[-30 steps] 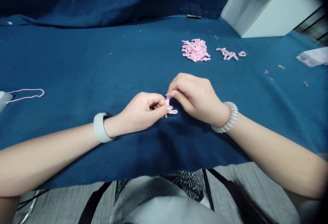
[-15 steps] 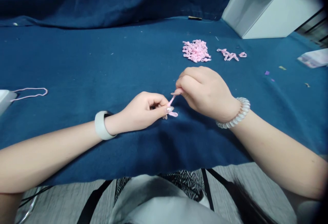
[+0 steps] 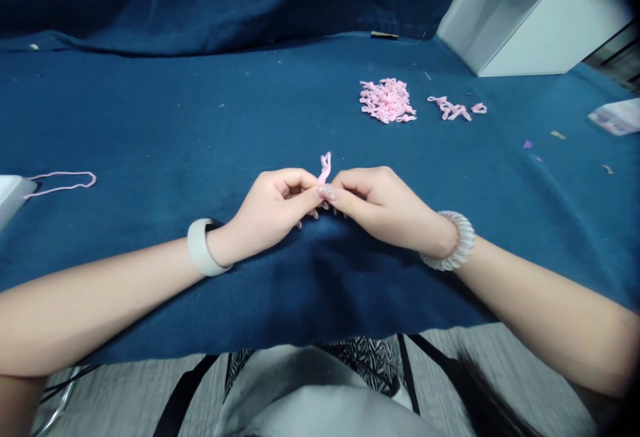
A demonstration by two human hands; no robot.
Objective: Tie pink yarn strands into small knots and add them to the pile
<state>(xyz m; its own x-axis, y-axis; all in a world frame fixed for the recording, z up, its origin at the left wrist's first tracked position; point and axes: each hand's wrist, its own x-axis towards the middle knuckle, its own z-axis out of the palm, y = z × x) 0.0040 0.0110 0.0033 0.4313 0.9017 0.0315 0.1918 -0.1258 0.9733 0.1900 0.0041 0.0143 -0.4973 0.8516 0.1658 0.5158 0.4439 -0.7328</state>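
Observation:
A short piece of pink yarn sticks up between my two hands over the blue cloth. My left hand pinches it from the left, fingers closed. From the right, my right hand pinches the same piece, and the fingertips of both hands meet. A grey band sits on my left wrist and a clear coil bracelet on my right wrist.
A heap of pink yarn loops lies farther back, with a few loose pink pieces to its right. A white box stands at the back right. A pink yarn strand lies at the far left by a white object.
My right hand came back down and left to meet my left hand. The yarn piece, stretched slantwise between them before, now stands upright above the joined fingertips.

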